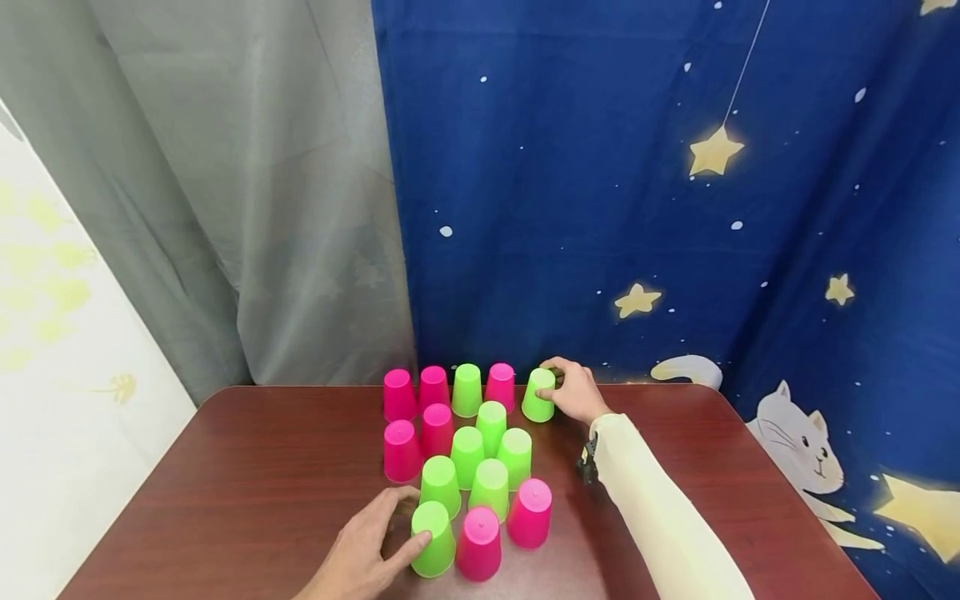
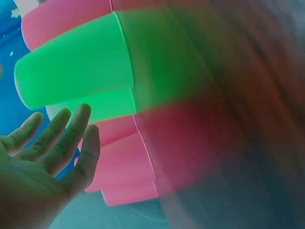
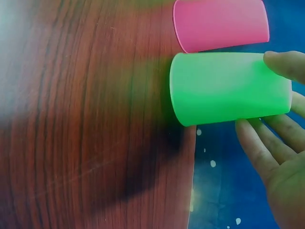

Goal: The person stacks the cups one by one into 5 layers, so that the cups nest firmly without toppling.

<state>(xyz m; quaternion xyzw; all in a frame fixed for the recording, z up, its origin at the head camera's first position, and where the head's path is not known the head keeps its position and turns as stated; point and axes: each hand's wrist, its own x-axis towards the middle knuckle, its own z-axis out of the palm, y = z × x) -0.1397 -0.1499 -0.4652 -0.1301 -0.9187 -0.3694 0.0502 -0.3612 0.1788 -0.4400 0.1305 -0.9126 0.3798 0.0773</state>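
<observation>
Upside-down plastic cups, pink and green, stand grouped on a brown table. At the back right, my right hand [image 1: 576, 392] grips a green cup [image 1: 538, 395], the thumb on one side and the fingers on the other. The right wrist view shows that green cup [image 3: 228, 88] beside a pink cup [image 3: 221, 24]. My left hand [image 1: 371, 537] is spread beside the front-left green cup [image 1: 433, 546], its thumb overlapping the cup's front. Its fingers [image 2: 71, 138] look loosely extended in the left wrist view, near a green cup [image 2: 76, 62]; contact is unclear.
A pink cup [image 1: 478, 546] and another pink cup [image 1: 529, 515] stand at the front right of the group. Pink cups [image 1: 402, 452] line the left side, with several green cups [image 1: 467, 458] in the middle. The wooden table [image 1: 247, 475] meets a blue curtain [image 1: 540, 208] behind.
</observation>
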